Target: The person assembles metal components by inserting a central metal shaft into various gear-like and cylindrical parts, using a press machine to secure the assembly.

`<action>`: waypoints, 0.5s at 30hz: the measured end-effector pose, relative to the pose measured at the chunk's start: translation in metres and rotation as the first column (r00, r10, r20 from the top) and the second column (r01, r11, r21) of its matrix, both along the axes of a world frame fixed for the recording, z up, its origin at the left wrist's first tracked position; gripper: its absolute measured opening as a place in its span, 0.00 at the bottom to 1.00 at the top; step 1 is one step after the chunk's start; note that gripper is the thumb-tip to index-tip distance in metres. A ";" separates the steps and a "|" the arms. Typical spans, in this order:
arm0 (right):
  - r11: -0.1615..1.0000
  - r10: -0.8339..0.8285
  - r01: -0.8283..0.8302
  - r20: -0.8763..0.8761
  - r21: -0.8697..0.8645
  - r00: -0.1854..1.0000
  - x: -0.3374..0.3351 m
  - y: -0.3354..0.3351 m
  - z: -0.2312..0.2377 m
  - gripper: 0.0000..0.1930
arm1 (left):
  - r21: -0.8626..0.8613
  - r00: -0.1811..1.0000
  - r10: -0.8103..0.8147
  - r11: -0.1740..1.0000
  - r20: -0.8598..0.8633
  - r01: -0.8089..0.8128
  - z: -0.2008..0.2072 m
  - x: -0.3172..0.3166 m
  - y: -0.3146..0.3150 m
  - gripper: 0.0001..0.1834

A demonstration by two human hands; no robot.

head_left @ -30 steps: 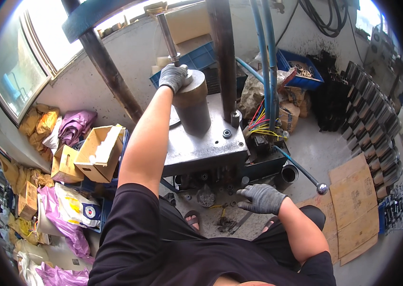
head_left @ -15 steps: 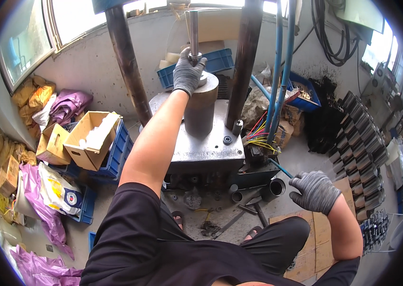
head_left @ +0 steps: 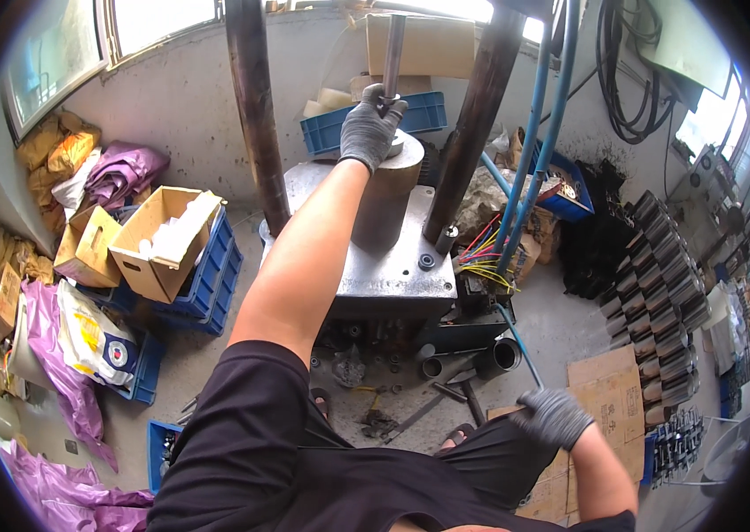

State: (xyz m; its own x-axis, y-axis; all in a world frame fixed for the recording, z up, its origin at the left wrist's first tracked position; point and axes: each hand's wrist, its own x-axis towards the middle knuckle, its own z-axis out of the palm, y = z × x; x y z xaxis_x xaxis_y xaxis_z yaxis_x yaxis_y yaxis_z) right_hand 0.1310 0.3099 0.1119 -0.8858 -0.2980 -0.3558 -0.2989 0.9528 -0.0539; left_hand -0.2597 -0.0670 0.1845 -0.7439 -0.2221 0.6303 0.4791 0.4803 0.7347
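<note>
My left hand (head_left: 370, 131), in a grey glove, has its fingers closed around the lower end of an upright metal rod (head_left: 394, 58), where a small ring-like metal piece partly shows. Just below it, a thick dark metal cylinder (head_left: 381, 213) stands on the steel table of a press (head_left: 392, 285), with a lighter round piece (head_left: 403, 144) on its top. At the lower right, my gloved right hand (head_left: 555, 418) is closed on the end of a thin blue lever (head_left: 521, 346) that slants up to the press base.
Two dark posts (head_left: 259, 115) (head_left: 472, 133) flank the cylinder. Blue pipes (head_left: 539, 151) and coloured wires (head_left: 486, 266) run at the right. A hammer (head_left: 474, 403) and a hollow metal cylinder (head_left: 501, 356) lie on the floor. Stacked metal cylinders (head_left: 659, 310) stand right, boxes (head_left: 166, 239) left.
My right hand has come down and towards me with the lever end, which now slants more steeply. My left hand stays at the rod's lower end. The whole view has shifted slightly.
</note>
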 end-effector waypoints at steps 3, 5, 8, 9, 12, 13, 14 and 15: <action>0.989 -0.053 0.048 0.033 0.142 0.998 0.028 0.002 -0.037 0.21 | 0.000 0.997 -0.026 1.000 0.077 0.026 0.000 -0.002 0.010 0.27; 0.989 -0.068 0.069 -0.013 0.129 0.998 0.032 0.002 -0.041 0.19 | -0.029 0.998 -0.016 0.999 0.056 0.017 -0.001 -0.006 0.005 0.26; 0.988 -0.144 0.134 -0.129 -0.082 0.981 0.033 -0.001 -0.042 0.15 | -0.026 1.000 0.002 1.000 0.030 -0.001 -0.003 -0.007 -0.003 0.25; 0.988 -0.143 0.134 -0.128 -0.075 0.981 0.033 -0.002 -0.042 0.15 | -0.023 1.000 -0.002 1.000 0.032 0.002 -0.003 -0.008 -0.003 0.24; 0.983 -0.148 0.123 -0.201 -0.135 0.968 0.036 -0.002 -0.042 0.13 | -0.024 0.998 -0.012 1.000 0.057 0.014 -0.004 -0.008 -0.003 0.24; 0.977 -0.174 0.141 -0.208 -0.162 0.963 0.036 -0.002 -0.042 0.13 | -0.019 0.998 -0.014 1.000 0.055 0.015 -0.003 -0.008 -0.002 0.24; 0.969 -0.199 0.159 -0.215 -0.190 0.956 0.037 -0.002 -0.041 0.12 | -0.018 0.998 -0.019 1.000 0.057 0.020 -0.003 -0.008 -0.001 0.24; 0.969 -0.199 0.159 -0.218 -0.190 0.956 0.036 -0.002 -0.040 0.12 | -0.020 0.998 -0.023 1.000 0.059 0.024 -0.003 -0.008 -0.001 0.24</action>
State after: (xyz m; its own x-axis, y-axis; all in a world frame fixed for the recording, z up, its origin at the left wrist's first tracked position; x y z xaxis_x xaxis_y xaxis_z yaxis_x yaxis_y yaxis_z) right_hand 0.1671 0.3079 0.0718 -0.9821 -0.1647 -0.0913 -0.1479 0.9747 -0.1674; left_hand -0.2678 -0.0684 0.1812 -0.7846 -0.1913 0.5898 0.4470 0.4847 0.7518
